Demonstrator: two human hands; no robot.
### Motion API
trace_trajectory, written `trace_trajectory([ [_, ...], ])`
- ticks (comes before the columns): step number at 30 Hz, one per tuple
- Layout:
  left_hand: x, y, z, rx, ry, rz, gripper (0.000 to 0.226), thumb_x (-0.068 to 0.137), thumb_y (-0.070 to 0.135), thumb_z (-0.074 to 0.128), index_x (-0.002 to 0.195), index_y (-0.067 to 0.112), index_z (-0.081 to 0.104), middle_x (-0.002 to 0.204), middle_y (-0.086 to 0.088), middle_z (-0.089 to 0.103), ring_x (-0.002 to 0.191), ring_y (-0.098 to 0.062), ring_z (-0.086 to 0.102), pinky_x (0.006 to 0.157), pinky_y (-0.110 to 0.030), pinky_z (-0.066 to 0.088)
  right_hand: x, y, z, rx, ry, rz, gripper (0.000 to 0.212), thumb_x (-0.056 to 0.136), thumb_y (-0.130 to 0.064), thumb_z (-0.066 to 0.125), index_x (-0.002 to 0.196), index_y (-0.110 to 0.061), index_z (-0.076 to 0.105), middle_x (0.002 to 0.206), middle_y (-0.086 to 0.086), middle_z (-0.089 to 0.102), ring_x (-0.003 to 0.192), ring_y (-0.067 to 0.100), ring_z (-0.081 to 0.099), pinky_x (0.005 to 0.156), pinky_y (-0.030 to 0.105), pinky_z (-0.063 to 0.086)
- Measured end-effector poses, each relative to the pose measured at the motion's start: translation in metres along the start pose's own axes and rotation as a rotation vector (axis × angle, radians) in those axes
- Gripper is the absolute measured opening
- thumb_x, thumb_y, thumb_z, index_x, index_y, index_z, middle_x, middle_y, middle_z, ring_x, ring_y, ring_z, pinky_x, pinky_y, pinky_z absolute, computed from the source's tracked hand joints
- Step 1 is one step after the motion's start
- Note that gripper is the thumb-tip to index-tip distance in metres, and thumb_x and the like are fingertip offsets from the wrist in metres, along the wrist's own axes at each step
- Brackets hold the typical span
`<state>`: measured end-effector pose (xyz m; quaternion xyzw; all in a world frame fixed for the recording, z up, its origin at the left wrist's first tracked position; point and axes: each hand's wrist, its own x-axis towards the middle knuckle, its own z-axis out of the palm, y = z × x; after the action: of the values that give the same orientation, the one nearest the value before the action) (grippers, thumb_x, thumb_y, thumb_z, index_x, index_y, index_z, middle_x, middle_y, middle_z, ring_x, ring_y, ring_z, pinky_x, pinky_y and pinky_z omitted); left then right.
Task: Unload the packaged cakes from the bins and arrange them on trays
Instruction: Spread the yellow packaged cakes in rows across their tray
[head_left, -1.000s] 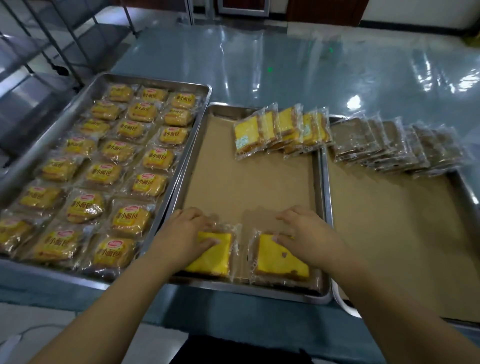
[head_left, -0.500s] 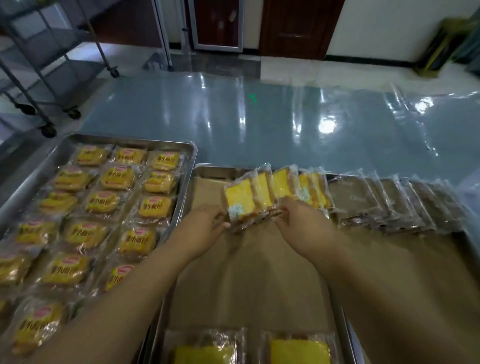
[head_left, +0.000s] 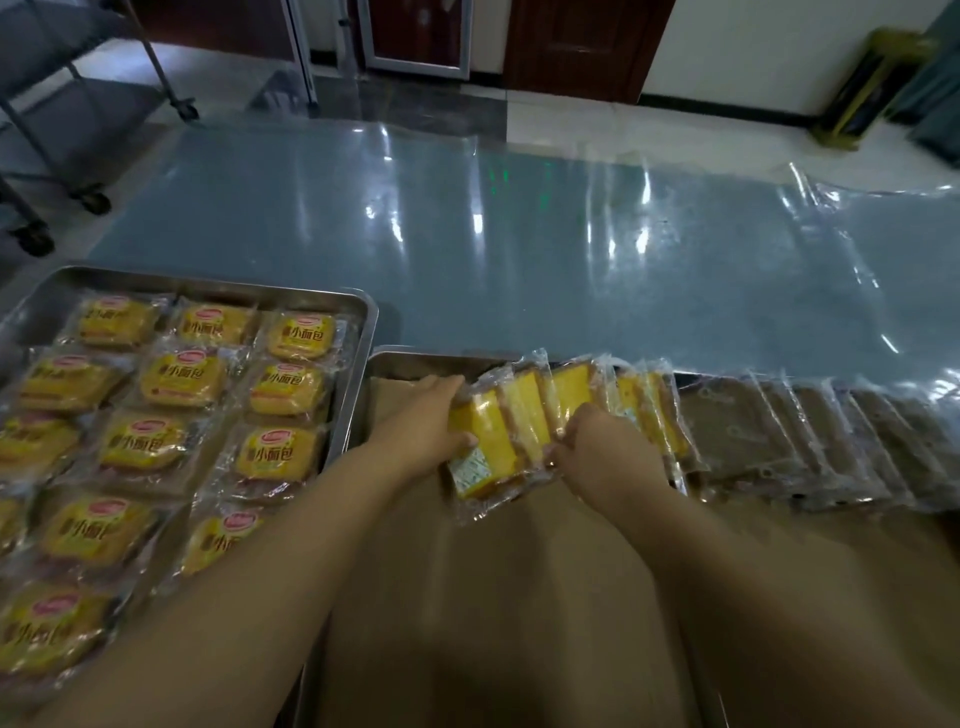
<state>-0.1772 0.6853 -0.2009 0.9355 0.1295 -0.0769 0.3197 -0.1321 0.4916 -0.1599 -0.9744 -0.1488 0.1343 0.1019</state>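
Tabletop (head_left: 519, 249) — glossy blue — under steel trays (head_left: 218, 287)

Cake wrappers (head_left: 483, 447) glossy clear plastic; tray (head_left: 363, 332) brushed metal; liner (head_left: 467, 597) matt brown paper.

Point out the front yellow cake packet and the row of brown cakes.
front yellow cake packet (head_left: 491, 431): head view, its yellow face.
row of brown cakes (head_left: 810, 441): head view, a middle packet.

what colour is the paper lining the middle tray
Plain brown: the paper liner in the middle metal tray, clearest in the head view.
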Motion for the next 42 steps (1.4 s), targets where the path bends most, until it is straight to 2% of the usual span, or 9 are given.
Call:
trace_trajectory([
  [6, -0.03, -0.004, 0.001, -0.076, -0.09, -0.088, 0.07, 0.069, 0.028, 0.078, 0.132, 0.021, 0.048, 0.131, -0.008, 0.04, 0.121, -0.026, 0.045, 0.103, -0.039, 0.039, -0.008, 0.003, -0.001, 0.201, -0.044, 0.017, 0.02, 0.09, -0.03, 0.06, 0.098, -0.013, 0.052, 0.083, 0.003, 0.058, 0.079, 0.023, 0.056, 0.066, 0.03, 0.045],
  [10, -0.068, -0.003, 0.01, -0.068, 0.018, -0.112, 0.054, 0.064, 0.025, 0.081, 0.112, 0.02, 0.056, 0.115, -0.002, 0.049, 0.109, -0.022, 0.045, 0.094, -0.032, 0.039, -0.022, 0.006, -0.002, 0.407, -0.05, 0.001, 0.015, 0.091, -0.021, 0.057, 0.085, -0.008, 0.058, 0.068, -0.002, 0.052, 0.065, 0.018, 0.052, 0.054, 0.026, 0.038],
  [17, -0.127, -0.003, 0.02, -0.359, 0.185, -0.197, 0.041, 0.069, 0.02, 0.074, 0.098, 0.036, 0.05, 0.096, 0.009, 0.059, 0.103, -0.021, 0.056, 0.09, -0.041, 0.048, -0.061, 0.023, -0.009, 0.547, 0.031, -0.015, 0.005, 0.092, -0.022, 0.057, 0.094, -0.02, 0.062, 0.073, -0.016, 0.05, 0.067, 0.002, 0.048, 0.052, 0.02, 0.032],
  [24, -0.156, 0.016, 0.012, -0.488, 0.295, -0.08, 0.026, 0.077, 0.004, 0.068, 0.084, 0.028, 0.058, 0.079, 0.012, 0.06, 0.069, 0.005, 0.055, 0.065, -0.014, 0.045, -0.103, 0.049, -0.01, 0.606, 0.162, -0.005, 0.005, 0.09, -0.018, 0.059, 0.089, -0.021, 0.064, 0.076, -0.015, 0.055, 0.07, 0.001, 0.05, 0.056, 0.021, 0.035],
  [29, -0.181, 0.024, 0.003, -0.265, 0.337, 0.036, 0.022, 0.08, 0.014, 0.069, 0.079, 0.03, 0.053, 0.083, 0.011, 0.062, 0.078, -0.001, 0.056, 0.064, -0.023, 0.043, -0.126, 0.066, -0.009, 0.571, 0.272, -0.031, 0.012, 0.086, -0.012, 0.063, 0.088, -0.021, 0.07, 0.079, -0.009, 0.061, 0.07, 0.006, 0.055, 0.059, 0.022, 0.038],
  [32, -0.193, 0.018, 0.004, -0.081, 0.239, 0.087, 0.019, 0.079, 0.001, 0.064, 0.083, 0.019, 0.06, 0.092, 0.003, 0.066, 0.082, -0.013, 0.057, 0.067, -0.024, 0.04, -0.133, 0.079, -0.004, 0.418, 0.269, -0.1, 0.011, 0.085, -0.011, 0.064, 0.091, -0.014, 0.073, 0.083, -0.001, 0.063, 0.075, 0.015, 0.054, 0.06, 0.025, 0.037],
  [35, -0.203, 0.007, 0.008, 0.096, 0.136, 0.166, 0.021, 0.076, -0.009, 0.058, 0.086, 0.007, 0.068, 0.096, -0.01, 0.068, 0.086, -0.022, 0.059, 0.068, -0.018, 0.036, -0.144, 0.095, 0.006, 0.344, 0.143, -0.166, 0.013, 0.085, -0.009, 0.064, 0.093, -0.013, 0.072, 0.094, 0.001, 0.063, 0.084, 0.016, 0.055, 0.066, 0.022, 0.041],
  [39, -0.207, -0.009, 0.013, 0.214, 0.027, 0.027, 0.031, 0.088, 0.001, 0.051, 0.112, 0.014, 0.066, 0.12, -0.003, 0.06, 0.109, -0.017, 0.053, 0.082, -0.019, 0.034, -0.158, 0.109, 0.017, 0.177, -0.014, -0.333, 0.018, 0.073, 0.001, 0.066, 0.084, -0.011, 0.073, 0.096, 0.009, 0.066, 0.09, 0.027, 0.061, 0.08, 0.04, 0.051],
  [42, -0.209, -0.012, 0.016, 0.263, -0.015, 0.025, 0.05, 0.08, -0.008, 0.053, 0.122, 0.017, 0.06, 0.135, -0.002, 0.05, 0.123, -0.017, 0.046, 0.098, -0.02, 0.031, -0.166, 0.104, 0.012, -0.035, -0.231, -0.331, 0.028, 0.061, -0.019, 0.055, 0.085, -0.02, 0.072, 0.09, -0.005, 0.059, 0.093, 0.019, 0.058, 0.078, 0.032, 0.051],
])
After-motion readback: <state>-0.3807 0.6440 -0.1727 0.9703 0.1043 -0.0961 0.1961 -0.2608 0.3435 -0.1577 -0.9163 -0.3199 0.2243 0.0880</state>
